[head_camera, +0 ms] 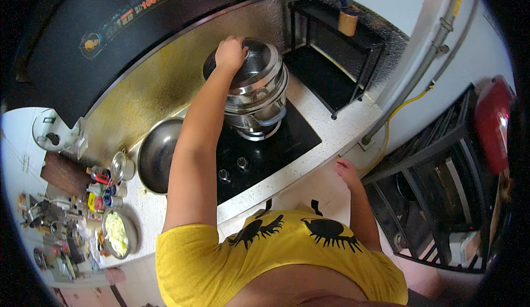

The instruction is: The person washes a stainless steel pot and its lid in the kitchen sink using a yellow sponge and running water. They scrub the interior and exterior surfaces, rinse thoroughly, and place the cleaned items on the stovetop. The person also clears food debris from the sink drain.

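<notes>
My left hand [230, 54] reaches forward and is closed around the knob of a glass lid [258, 58] with a steel rim. Beneath that lid stands a stacked stainless steel steamer pot [248, 121], its side handle facing right. The pot sits on a burner of the black glass cooktop [269, 164]. The lid appears seated on the pot, though my hand and forearm cover part of it. My right hand [347, 172] hangs low beyond the counter's front edge, with nothing visible in it. A dark wok [155, 158] stands left of my forearm, which hides its right side.
A range hood [103, 29] overhangs the cooktop. A black metal rack [339, 29] occupies the right corner. At left are a bowl of chopped pale green vegetables [119, 234], a small steel pot [123, 166] and several bottles. A black shelf unit [426, 182] stands at right.
</notes>
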{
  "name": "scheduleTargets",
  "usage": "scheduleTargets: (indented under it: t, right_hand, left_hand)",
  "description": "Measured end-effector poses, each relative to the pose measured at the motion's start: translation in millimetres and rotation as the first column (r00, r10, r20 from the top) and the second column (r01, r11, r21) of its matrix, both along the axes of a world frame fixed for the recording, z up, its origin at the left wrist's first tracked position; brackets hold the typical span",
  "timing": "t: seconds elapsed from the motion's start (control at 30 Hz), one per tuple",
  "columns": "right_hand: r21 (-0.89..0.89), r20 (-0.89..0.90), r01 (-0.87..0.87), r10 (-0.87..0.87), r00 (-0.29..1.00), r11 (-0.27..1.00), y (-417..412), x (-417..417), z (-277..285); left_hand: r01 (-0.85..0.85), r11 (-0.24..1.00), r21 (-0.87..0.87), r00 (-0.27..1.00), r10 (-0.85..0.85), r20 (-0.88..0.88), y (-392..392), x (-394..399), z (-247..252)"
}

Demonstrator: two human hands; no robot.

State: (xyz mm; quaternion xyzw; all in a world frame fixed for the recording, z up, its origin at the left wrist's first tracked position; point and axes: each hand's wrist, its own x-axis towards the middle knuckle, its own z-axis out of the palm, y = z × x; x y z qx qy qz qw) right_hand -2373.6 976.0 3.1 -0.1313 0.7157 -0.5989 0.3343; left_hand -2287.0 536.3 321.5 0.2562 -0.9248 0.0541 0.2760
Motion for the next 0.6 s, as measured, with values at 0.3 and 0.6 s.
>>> scheduleTargets:
  t: [0.3,0.6]
  right_hand:
    - [0.125,0.126,-0.205,0.190,0.974,0.971,-33.7,-14.4,-17.8]
    - [0.011,0.101,-0.348,0.345,0.933,0.937,-69.6,-12.8,-12.0]
  left_hand:
    - [-0.029,0.999,-0.015,0.998,0.030,0.064,-4.3,-6.1,-12.4]
    - [-0.005,0.998,-0.057,0.996,0.010,0.090,-4.4,-4.5,-10.4]
